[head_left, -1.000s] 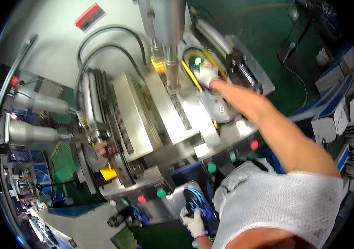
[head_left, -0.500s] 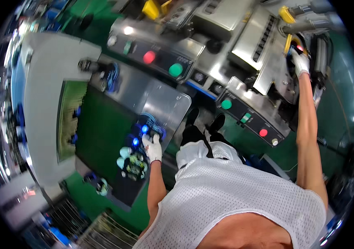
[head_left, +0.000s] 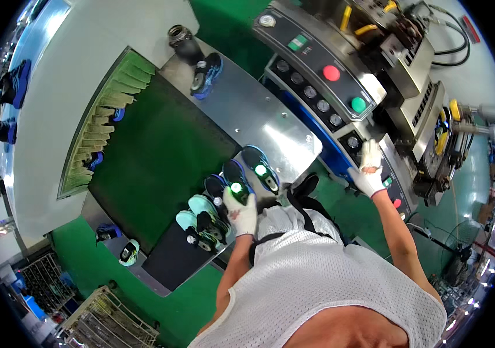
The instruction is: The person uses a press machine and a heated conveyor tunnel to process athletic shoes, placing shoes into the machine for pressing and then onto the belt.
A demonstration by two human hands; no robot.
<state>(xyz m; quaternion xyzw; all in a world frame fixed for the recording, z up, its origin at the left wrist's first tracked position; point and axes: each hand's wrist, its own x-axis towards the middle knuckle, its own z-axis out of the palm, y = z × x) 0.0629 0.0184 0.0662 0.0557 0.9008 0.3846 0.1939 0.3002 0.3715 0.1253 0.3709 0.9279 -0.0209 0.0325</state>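
Blue-and-black sports shoe (head_left: 233, 170) at the near end of the dark-green conveyor belt (head_left: 155, 156) is touched by the white-gloved left hand (head_left: 241, 214); whether it is pinched cannot be told. On the white-gloved right hand (head_left: 369, 171), thumb and fingers are spread.

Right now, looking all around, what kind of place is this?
Probably a shoe factory. Blue-and-black lace-up-style shoes sit together, a pale yellow-green strip curtain hangs across a machine's opening, and a dark metal-edged control panel has round red and green buttons.
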